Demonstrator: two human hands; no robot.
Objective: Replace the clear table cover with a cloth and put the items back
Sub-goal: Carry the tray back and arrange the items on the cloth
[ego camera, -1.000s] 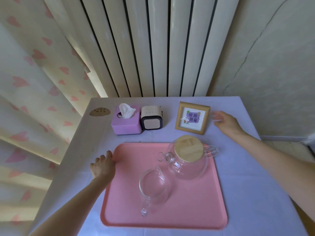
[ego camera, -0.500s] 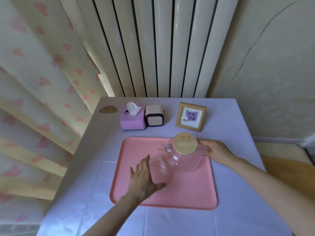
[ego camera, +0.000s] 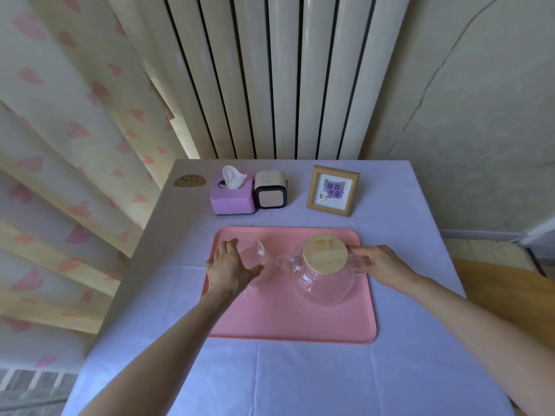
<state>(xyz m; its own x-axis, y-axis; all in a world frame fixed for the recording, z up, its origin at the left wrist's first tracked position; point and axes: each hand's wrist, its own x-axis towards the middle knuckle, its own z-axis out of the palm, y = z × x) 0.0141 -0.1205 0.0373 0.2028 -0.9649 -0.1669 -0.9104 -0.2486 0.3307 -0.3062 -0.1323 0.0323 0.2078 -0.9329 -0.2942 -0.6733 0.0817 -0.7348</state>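
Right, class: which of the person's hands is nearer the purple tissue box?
Left. The left hand rests on the glass jug on the left of the tray, straight in front of the tissue box. The right hand holds the handle of the teapot, farther right.

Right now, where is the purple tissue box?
In the head view, the purple tissue box sits back left on the cloth, left of the black-and-cream box and behind the pink tray.

Pink tray [ego camera: 288,325] on lavender cloth [ego camera: 300,379]; cream curtain [ego camera: 66,130] patterned with pink hearts.
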